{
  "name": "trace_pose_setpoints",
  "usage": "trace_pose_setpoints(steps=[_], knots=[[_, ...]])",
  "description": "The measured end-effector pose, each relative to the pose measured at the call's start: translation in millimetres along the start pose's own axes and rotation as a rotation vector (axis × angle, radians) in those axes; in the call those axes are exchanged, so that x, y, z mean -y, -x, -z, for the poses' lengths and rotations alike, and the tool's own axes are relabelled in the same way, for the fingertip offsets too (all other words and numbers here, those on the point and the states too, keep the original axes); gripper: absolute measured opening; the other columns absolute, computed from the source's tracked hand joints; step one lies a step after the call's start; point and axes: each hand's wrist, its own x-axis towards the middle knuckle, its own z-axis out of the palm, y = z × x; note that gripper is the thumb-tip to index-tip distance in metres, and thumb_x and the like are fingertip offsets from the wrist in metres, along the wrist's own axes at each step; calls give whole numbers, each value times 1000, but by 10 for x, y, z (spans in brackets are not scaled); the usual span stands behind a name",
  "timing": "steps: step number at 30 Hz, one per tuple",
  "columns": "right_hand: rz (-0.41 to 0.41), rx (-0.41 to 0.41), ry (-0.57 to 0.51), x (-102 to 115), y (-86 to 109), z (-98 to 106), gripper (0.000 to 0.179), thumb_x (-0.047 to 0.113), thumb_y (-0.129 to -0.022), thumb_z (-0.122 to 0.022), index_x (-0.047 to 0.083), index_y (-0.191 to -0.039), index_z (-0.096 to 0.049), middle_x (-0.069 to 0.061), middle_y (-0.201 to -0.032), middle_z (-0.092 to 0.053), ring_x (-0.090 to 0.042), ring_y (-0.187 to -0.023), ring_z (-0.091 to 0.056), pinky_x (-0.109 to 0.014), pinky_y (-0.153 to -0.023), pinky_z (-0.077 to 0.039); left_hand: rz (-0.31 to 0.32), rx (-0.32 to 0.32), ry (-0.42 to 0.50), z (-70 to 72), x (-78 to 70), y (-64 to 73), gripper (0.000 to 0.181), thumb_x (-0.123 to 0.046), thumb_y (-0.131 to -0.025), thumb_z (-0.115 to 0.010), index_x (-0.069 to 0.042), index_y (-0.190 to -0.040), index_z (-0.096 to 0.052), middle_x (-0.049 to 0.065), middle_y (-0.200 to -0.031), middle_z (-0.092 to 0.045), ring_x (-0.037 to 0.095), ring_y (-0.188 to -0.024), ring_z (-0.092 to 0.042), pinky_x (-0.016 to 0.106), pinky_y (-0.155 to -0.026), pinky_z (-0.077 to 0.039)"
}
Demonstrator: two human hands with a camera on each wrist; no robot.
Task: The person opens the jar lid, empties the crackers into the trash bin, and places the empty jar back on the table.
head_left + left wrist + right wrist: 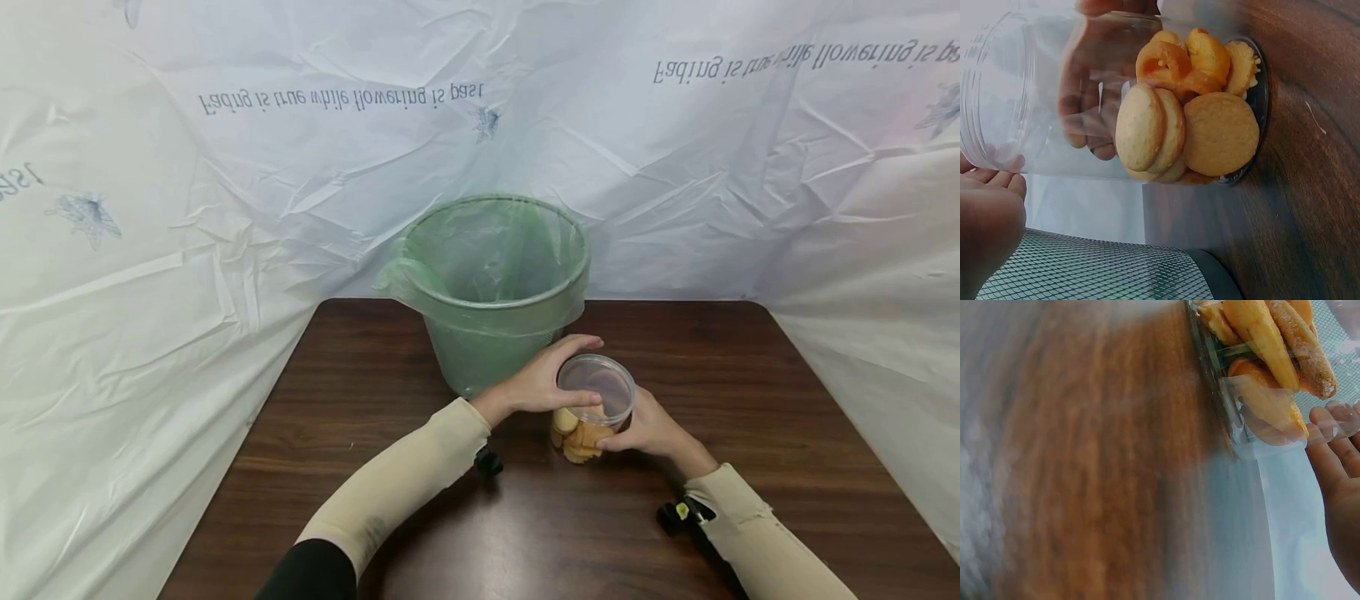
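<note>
A clear round plastic jar (597, 385) stands upright on the dark table, cookies filling its lower part. Round and twisted cookies (1188, 119) show through its wall in the left wrist view. My left hand (543, 379) grips the jar's top from the left, thumb and fingers spread about the rim. From the right, my right hand (651, 427) holds the jar's side, with the thumb across the front. Through the clear wall, the fingers of the right hand (1094, 94) appear behind the jar. Part of the right hand (1341, 487) shows beside the jar's base in the right wrist view.
A mesh bin (487, 350) lined with a thin green bag (420, 279) stands at the table's back, just behind my left hand. Wrinkled white printed sheeting (300, 167) hangs behind and along both sides of the brown wooden table (330, 442).
</note>
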Motion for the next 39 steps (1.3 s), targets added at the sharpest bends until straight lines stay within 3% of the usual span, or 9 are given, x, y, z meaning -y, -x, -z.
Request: trace_pose_setpoints(steps=[7, 15, 23, 26, 34, 39], knots=[[-18, 4, -28, -11, 2, -4, 93, 16, -57, -94, 2, -137, -48, -7, -123, -61, -7, -110, -57, -21, -94, -45, -45, 32, 61, -1, 68, -31, 69, -17, -87, -73, -3, -145, -39, 12, -147, -44, 15, -138, -39, 26, -112, -32], [-28, 4, -24, 69, -13, 2, 98, 6, -54, -93, -8, -137, -44, -17, -123, -61, -12, -111, -57, -32, -93, -48, -75, 74, 105, -5, 109, -55, 67, -13, -87, -72, -1, -145, -39, 13, -147, -45, 13, -136, -41, 25, -111, -34], [-15, 8, -27, -26, 3, -4, 98, 13, -55, -94, 2, -139, -45, -15, -124, -62, -25, -110, -59, -23, -94, -45, -109, 145, 168, 2, 167, -55, 71, -11, -87, -73, -2, -147, -36, 14, -148, -42, 16, -136, -41, 31, -110, -37], [-5, 4, -32, -38, 10, -4, 98, 15, -57, -94, 6, -140, -44, -13, -125, -61, -17, -112, -58, -18, -94, -43, -108, 168, 168, -1, 178, -53, 73, -11, -86, -74, -2, -147, -35, 12, -149, -41, 15, -135, -41, 29, -109, -37], [7, 10, -44, -40, 16, -12, 101, 13, -58, -93, 6, -144, -41, -13, -129, -59, -14, -117, -56, -18, -97, -42, -107, 208, 176, 0, 197, -51, 79, -12, -83, -76, -2, -148, -33, 11, -148, -40, 13, -133, -42, 26, -107, -38], [10, 12, -48, -38, 11, -18, 104, 6, -56, -93, 1, -144, -39, -18, -130, -58, -28, -115, -57, -22, -96, -44, -97, 241, 180, 13, 216, -44, 85, -13, -82, -78, -4, -151, -29, 10, -150, -37, 13, -132, -42, 25, -106, -38]])
